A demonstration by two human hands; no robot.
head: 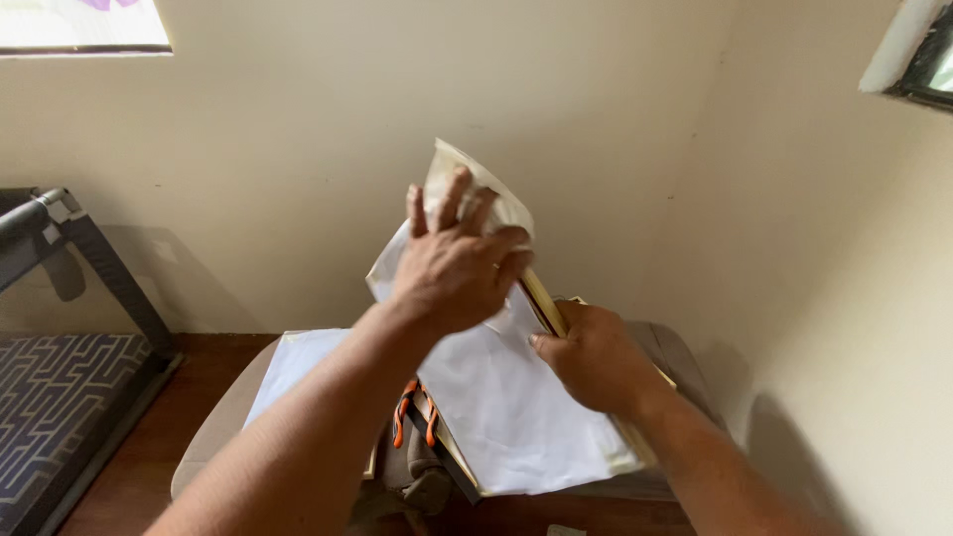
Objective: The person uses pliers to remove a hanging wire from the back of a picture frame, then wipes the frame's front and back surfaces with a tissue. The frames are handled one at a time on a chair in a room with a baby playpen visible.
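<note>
Nearest, at the bottom edge, a slumped grey cloth (417,476), soft and creased, with an orange-handled tool (412,412) lying on it, its 2 rubbery grips partly tucked under the work. Hard to tell whether pliers or cutters.

Just above, tilted up on 1 edge, a flat frame (544,303): thin, stiff, rectangular, with a pale gold border showing along its right side. Over its face, a white paper sheet (506,397), smooth and matte, creased lightly, reaching almost to the lower edge.

Right hand (596,357) clamped on the frame's right edge, fingers curled behind, thumb pressed flat onto the paper. Left hand (457,268) laid over the upper part, palm down, fingers spread and pushing against a crumpled translucent wrap (501,203) bunched at the top corner.

Judged from this: about midway. Most of the face covered by the sheet, lower part lying flat; top corner loose and rumpled, nothing taped or fastened in view.

Underneath, a second white sheet (293,362) spread on a low table (213,437) with a rounded, beige rim.

Further left, a patterned mat (50,397) in a dark maze weave, and a dark metal bar (30,213) slanting above it.

Farthest, a plain cream wall (298,149), slightly scuffed, with 2 window corners (928,60) at the top.
</note>
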